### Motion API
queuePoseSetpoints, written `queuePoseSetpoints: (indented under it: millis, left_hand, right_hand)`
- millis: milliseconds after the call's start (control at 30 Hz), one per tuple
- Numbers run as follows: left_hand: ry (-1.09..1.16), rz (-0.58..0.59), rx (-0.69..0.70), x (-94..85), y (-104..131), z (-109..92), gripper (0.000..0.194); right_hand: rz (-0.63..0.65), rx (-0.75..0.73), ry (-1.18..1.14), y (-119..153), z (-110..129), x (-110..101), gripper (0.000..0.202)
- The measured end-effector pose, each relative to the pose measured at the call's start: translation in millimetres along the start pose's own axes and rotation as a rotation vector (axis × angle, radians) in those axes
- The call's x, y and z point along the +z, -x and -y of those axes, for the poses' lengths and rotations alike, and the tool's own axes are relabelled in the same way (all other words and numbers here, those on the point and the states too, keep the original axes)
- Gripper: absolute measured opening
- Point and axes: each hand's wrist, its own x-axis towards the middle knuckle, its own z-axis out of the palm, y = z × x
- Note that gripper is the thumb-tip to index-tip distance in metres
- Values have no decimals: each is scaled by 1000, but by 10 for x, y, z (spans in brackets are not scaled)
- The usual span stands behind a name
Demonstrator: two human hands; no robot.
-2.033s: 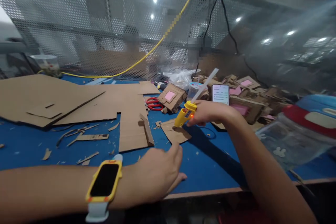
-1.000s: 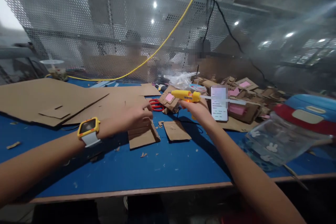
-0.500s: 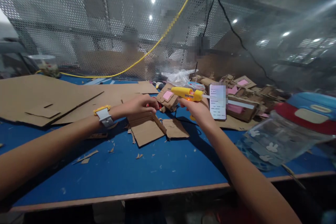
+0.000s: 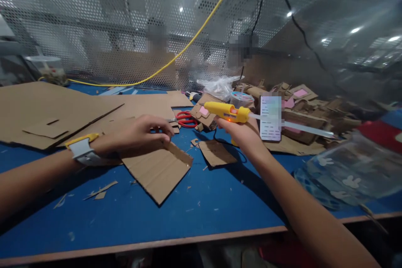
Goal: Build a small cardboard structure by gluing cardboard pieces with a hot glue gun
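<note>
- Blue flat tabletop (image 4: 194, 220) is bearing thin brown cardboard scraps (image 4: 100, 195).
- Brown creased cardboard panel with upturned flap (image 4: 155, 171) is sitting left of centre; left hand (image 4: 146, 134) is grasping its far side with curled fingers.
- Yellow plastic glue gun (image 4: 222, 110) is pointing left, right hand (image 4: 240, 131) wrapping its handle.
- Small brown cardboard square (image 4: 216, 153) is lying right of the panel.

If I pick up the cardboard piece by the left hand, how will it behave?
The cardboard piece is probably light, being thin. It may bend along its crease lines; the raised strip at its edge might stiffen that side.
</note>
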Motion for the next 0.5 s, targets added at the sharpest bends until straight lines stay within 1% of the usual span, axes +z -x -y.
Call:
queuePoseSetpoints:
  millis: [67,167,333,500]
  left_hand:
    - [17,-32,6,73,23,14,20]
    - [61,-22,15,131,31,20,18]
    - [77,-14,31,153,46,42,16]
    - [46,21,71,168,26,40,18]
  right_hand:
    - [18,34,-29,16,18,23,12]
    - [32,44,-75,49,42,46,14]
    - [24,60,-65,107,89,63,17]
    - [70,63,-97,133,68,93,20]
